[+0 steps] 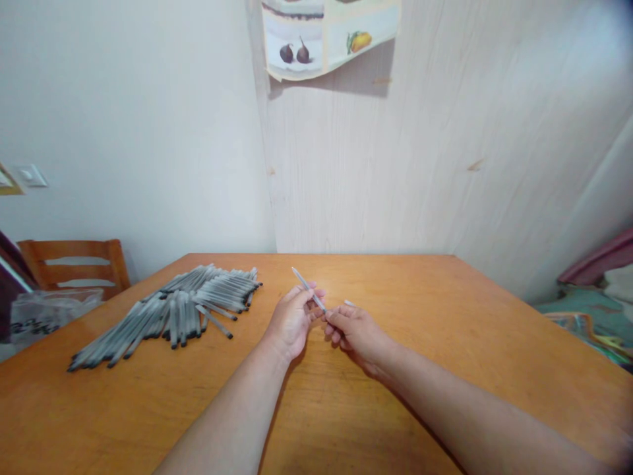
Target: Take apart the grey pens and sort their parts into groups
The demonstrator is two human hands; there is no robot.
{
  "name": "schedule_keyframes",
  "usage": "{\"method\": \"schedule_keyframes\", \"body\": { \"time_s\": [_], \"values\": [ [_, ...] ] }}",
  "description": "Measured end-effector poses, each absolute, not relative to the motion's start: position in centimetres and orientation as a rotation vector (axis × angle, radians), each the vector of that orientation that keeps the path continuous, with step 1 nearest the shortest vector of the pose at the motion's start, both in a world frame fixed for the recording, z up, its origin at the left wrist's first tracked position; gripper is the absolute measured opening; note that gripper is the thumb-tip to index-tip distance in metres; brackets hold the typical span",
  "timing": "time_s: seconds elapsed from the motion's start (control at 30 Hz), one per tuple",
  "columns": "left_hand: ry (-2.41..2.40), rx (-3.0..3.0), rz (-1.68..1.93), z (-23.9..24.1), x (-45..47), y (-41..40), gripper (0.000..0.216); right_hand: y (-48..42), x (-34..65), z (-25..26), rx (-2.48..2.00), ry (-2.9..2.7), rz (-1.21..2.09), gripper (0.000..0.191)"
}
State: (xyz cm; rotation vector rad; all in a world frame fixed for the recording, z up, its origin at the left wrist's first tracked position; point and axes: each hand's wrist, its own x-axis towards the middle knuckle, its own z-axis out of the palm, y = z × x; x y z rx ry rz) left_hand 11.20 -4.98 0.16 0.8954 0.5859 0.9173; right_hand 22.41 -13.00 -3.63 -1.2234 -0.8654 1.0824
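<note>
Evidently the handling of one translucent pen (303, 282) is midway: both hands are on it, just above the wooden table (420, 290), its pointed end tilted up and away to the left. The left hand (289, 320) has thumb and fingers closed around the barrel, while the right hand (357, 332) pinches the lower end between thumb and forefinger. Beside the right hand's knuckles a small pale piece (349, 303) shows; whether it is held or lies on the wood I cannot tell. To the left, well apart from the hands, rests a large heap of pens (182, 307), black ends mostly toward the person, a few splayed at its near edge. So just this single pen is in hand; whether the heaped ones are finished or waiting cannot be judged from this view.
</note>
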Motion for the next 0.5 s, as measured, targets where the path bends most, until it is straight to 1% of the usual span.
{"method": "schedule_keyframes", "body": {
  "time_s": [0.2, 0.37, 0.5],
  "values": [
    [0.565, 0.982, 0.933, 0.04, 11.3, -5.31, 0.018, -12.65, 22.55, -3.88, -1.226, -0.935, 0.904, 0.027],
    [0.574, 1.001, 0.955, 0.11, 11.35, -5.34, 0.018, -12.37, 22.71, -4.21, -1.324, -1.008, 0.77, 0.028],
    [0.581, 1.034, 0.964, 0.14, 11.38, -5.47, 0.016, -12.59, 22.95, -4.03, -1.446, -1.111, 0.558, 0.026]
  ]
}}
